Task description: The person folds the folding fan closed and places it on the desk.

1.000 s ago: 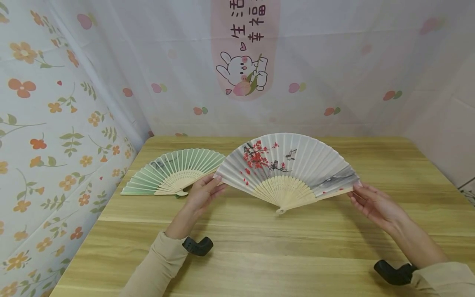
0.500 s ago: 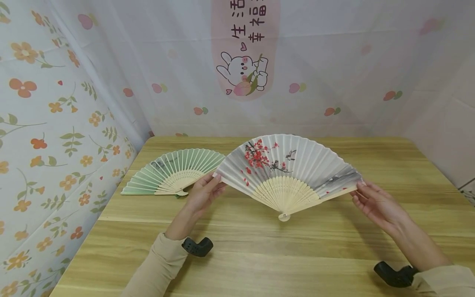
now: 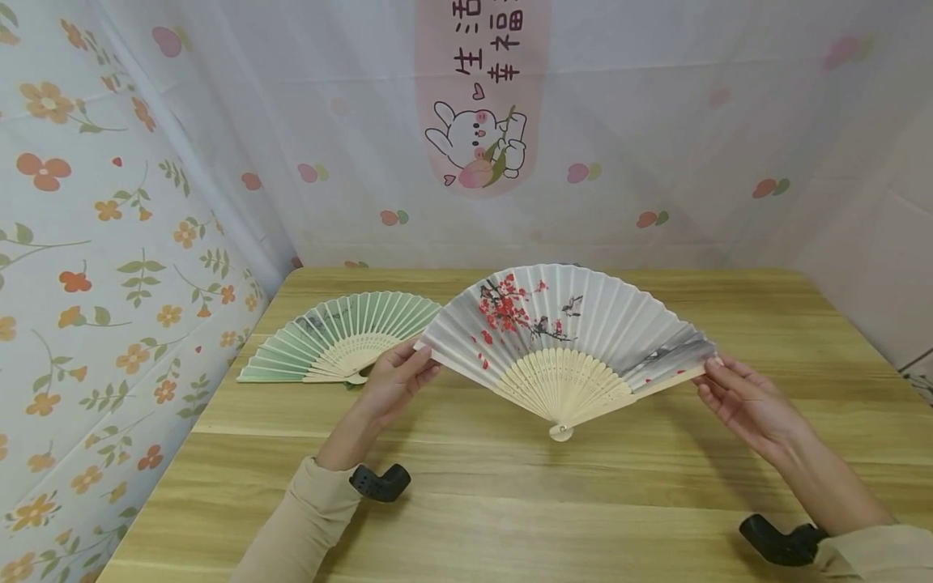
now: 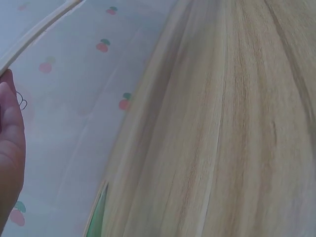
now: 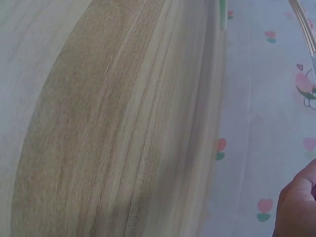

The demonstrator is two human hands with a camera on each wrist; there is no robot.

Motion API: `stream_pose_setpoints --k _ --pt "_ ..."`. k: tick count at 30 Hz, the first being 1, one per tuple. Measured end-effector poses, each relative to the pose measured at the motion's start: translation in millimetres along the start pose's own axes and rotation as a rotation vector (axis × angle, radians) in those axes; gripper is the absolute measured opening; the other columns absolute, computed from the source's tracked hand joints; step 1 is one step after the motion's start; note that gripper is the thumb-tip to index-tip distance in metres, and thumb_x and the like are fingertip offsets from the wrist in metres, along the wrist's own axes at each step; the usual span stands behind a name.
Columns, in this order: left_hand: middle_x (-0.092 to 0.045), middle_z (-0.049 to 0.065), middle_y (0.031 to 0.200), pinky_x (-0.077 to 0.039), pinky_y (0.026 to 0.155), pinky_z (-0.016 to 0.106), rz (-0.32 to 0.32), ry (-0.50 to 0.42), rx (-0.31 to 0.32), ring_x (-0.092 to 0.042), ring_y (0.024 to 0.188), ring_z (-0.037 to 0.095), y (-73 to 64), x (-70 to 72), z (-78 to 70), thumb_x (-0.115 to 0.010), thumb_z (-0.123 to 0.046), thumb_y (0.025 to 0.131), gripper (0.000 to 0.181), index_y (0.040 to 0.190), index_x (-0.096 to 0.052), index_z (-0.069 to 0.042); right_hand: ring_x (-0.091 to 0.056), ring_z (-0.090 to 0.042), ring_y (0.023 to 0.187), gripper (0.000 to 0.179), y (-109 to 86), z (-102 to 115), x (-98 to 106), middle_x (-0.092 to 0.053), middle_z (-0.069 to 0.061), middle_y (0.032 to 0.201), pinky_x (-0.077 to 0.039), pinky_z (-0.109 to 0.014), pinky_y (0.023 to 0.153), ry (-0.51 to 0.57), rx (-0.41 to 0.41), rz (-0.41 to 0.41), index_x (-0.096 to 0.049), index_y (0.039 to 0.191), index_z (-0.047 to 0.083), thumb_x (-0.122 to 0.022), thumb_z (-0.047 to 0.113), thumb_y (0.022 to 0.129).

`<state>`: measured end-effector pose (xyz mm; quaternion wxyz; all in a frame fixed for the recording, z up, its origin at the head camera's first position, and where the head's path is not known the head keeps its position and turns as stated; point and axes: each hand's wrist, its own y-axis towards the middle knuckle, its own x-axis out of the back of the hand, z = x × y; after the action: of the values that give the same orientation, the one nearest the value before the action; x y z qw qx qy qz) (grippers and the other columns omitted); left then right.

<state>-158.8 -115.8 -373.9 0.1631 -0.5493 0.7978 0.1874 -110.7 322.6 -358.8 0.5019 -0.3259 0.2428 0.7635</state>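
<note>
A spread folding fan [image 3: 568, 324], pale grey-white with red blossoms, small birds and bamboo ribs, is held up over the table between both hands. My left hand [image 3: 394, 379] pinches its left outer corner, thumb on the front. On the other side my right hand [image 3: 754, 405] pinches the right outer corner. The rivet end points down toward the person. In the left wrist view part of the left hand [image 4: 11, 143] shows at the fan's edge [image 4: 34, 32]; the right wrist view catches only a piece of the right hand [image 5: 298, 205].
Behind the left hand, a green folding fan [image 3: 342, 340] lies spread on the wooden table [image 3: 510, 518]. A floral cloth [image 3: 109, 283] hangs at the left, and a pale curtain [image 3: 619, 121] with a rabbit print hangs behind the table. Each wrist wears a black camera mount [image 3: 381, 483].
The grey-white fan has opened slightly wider as the hands drew a little apart. Its rivet end has come lower and nearer the person. The green fan has not moved.
</note>
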Motion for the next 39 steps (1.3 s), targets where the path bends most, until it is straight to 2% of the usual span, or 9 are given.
stream_pose_setpoints --k 5,13,23,29,39 --pt "-0.063 0.000 0.090 -0.049 0.074 0.019 0.011 -0.003 -0.018 -0.060 0.083 0.009 0.4 -0.9 -2.5 -0.042 -0.002 0.093 0.027 0.095 -0.065 -0.015 -0.058 -0.021 0.088 0.039 -0.5 0.0 -0.5 -0.061 -0.014 0.095 -0.050 -0.025 0.078 -0.001 0.015 0.031 -0.059 0.102 -0.004 -0.020 -0.002 0.096" --pt "-0.063 0.000 0.089 -0.049 0.074 0.018 -0.010 -0.002 -0.004 -0.060 0.082 0.008 0.5 -3.2 -5.0 -0.043 -0.002 0.092 0.024 0.095 -0.064 -0.014 -0.058 -0.020 0.088 0.040 -1.3 1.4 -1.8 -0.059 -0.013 0.096 -0.049 -0.025 0.078 -0.017 0.029 0.063 -0.058 0.102 -0.003 -0.019 -0.002 0.096" --pt "-0.063 0.000 0.088 -0.049 0.072 0.017 0.011 -0.004 -0.020 -0.060 0.080 0.008 0.5 -3.8 -3.8 -0.048 -0.005 0.091 0.016 0.097 -0.061 -0.011 -0.054 -0.020 0.092 0.041 0.5 0.0 -2.2 -0.056 -0.012 0.103 -0.048 -0.025 0.078 -0.035 0.067 0.177 -0.053 0.111 -0.003 -0.015 -0.001 0.097" --pt "-0.063 0.001 0.090 -0.049 0.072 0.017 0.026 -0.018 -0.028 -0.059 0.080 0.008 0.1 -5.9 -3.4 -0.046 -0.004 0.091 0.019 0.099 -0.061 -0.012 -0.054 -0.021 0.092 0.041 0.4 -1.5 -4.1 -0.057 -0.013 0.104 -0.048 -0.025 0.078 -0.027 0.080 0.201 -0.053 0.114 -0.003 -0.015 -0.001 0.096" --pt "-0.062 0.000 0.090 -0.049 0.074 0.018 -0.053 -0.028 -0.023 -0.059 0.083 0.010 -0.5 -7.7 0.4 -0.044 -0.004 0.092 0.022 0.097 -0.063 -0.014 -0.057 -0.020 0.092 0.039 -2.7 -4.4 -6.8 -0.059 -0.013 0.102 -0.049 -0.025 0.078 -0.071 0.119 0.193 -0.054 0.112 -0.003 -0.019 -0.004 0.095"
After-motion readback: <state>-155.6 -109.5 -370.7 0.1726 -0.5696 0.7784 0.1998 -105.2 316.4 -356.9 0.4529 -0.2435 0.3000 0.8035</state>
